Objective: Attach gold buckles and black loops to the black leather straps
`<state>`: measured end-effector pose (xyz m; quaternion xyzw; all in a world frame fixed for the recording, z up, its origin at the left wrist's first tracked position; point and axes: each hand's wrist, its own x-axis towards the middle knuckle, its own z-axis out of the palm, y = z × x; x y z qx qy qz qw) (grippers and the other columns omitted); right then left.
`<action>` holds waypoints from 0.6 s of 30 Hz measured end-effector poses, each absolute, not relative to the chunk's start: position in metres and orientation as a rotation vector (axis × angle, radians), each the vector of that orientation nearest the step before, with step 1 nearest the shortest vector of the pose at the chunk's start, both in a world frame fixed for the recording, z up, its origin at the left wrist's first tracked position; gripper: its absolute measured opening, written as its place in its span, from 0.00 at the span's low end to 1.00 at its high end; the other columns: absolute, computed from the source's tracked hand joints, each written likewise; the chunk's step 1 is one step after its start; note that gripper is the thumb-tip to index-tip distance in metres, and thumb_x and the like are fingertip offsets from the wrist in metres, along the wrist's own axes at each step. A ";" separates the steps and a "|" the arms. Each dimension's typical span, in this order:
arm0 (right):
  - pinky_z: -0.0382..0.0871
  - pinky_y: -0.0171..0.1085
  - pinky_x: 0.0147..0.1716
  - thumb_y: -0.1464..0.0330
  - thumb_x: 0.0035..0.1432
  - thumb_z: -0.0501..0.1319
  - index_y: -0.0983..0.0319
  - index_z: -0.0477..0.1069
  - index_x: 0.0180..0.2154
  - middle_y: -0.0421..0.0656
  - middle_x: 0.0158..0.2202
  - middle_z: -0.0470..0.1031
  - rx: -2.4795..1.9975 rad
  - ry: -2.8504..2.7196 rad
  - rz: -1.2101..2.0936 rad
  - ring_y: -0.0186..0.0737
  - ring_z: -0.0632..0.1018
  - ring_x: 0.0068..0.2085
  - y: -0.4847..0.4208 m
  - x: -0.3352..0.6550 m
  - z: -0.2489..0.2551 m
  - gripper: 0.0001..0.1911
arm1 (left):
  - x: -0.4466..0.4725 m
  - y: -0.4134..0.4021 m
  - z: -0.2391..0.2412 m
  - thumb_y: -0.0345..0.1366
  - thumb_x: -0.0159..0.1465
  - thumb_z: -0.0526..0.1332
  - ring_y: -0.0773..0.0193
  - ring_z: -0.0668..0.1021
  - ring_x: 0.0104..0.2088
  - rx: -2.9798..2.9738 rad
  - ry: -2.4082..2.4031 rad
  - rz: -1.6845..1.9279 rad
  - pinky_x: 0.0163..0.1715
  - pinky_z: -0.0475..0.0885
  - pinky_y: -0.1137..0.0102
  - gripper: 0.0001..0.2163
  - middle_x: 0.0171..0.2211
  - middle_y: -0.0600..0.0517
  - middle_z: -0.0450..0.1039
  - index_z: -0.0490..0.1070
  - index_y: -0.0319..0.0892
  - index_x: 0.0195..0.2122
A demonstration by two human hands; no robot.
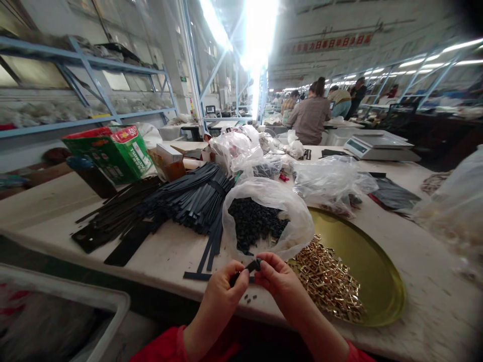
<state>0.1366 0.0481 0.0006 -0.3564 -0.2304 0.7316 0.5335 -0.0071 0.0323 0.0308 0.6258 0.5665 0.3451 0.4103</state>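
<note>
1. Dark strip point(251, 266), short stretch showing, lies between my two hands, raised over the front edge of the worktable point(426, 296), about midway along that edge as I see it
2. Long axis slants: from my left fist rightward and a little away from me, oblique to the front edge; far end meets my right fingertips
3. Nearer hand: neither has to reach; left has the body of the strip, right is at its tip, the fingertips of the two just beside each other
4. Left hand point(224, 286): fingers curled round the strip, thumb pressed along its top, a firm-looking grasp; the part inside the fist is hidden
5. Right hand point(281, 281): thumb and forefinger drawn together in a pinch at the strip's far end, other fingers bent in behind; something small and dark sits in that pinch, cannot tell whether it is a separate piece or the strip's own end
6. Just beyond the hands, away from the front edge: clear plastic bag point(296, 216), mouth spread wide, small black pieces point(252, 221) heaped inside
7. Right of the bag: gold tray point(370, 261), its left part bearing a heap of metal buckles point(332, 281); right hand is nearer to this than the left
8. Along the front edge, left of my left hand: loose strip point(196, 275) lying flat; bundle of strips point(192, 196) farther back toward the left edge
9. Below the hands, near the front edge: a few tiny dark bits point(248, 298), apart from my fingers
</note>
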 end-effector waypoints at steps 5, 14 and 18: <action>0.66 0.32 0.29 0.66 0.41 0.70 0.62 0.72 0.29 0.36 0.25 0.73 -0.833 -0.656 1.779 0.30 0.72 0.25 0.043 0.140 0.003 0.12 | -0.007 0.028 0.033 0.39 0.60 0.52 0.67 0.68 0.25 1.627 1.441 0.811 0.27 0.61 0.74 0.11 0.22 0.55 0.67 0.69 0.40 0.29; 0.64 0.30 0.26 0.66 0.39 0.71 0.61 0.72 0.30 0.35 0.23 0.73 -0.868 -0.488 1.766 0.28 0.70 0.22 0.047 0.143 -0.004 0.14 | -0.005 0.030 0.034 0.40 0.59 0.51 0.68 0.64 0.23 1.566 1.424 0.808 0.24 0.59 0.75 0.11 0.20 0.57 0.60 0.67 0.40 0.27; 0.66 0.29 0.26 0.68 0.36 0.72 0.63 0.71 0.25 0.36 0.22 0.73 -0.842 -0.396 1.769 0.28 0.72 0.23 0.044 0.134 -0.002 0.13 | -0.005 0.032 0.030 0.39 0.59 0.51 0.68 0.66 0.23 1.603 1.498 0.819 0.25 0.60 0.74 0.11 0.20 0.57 0.62 0.67 0.40 0.27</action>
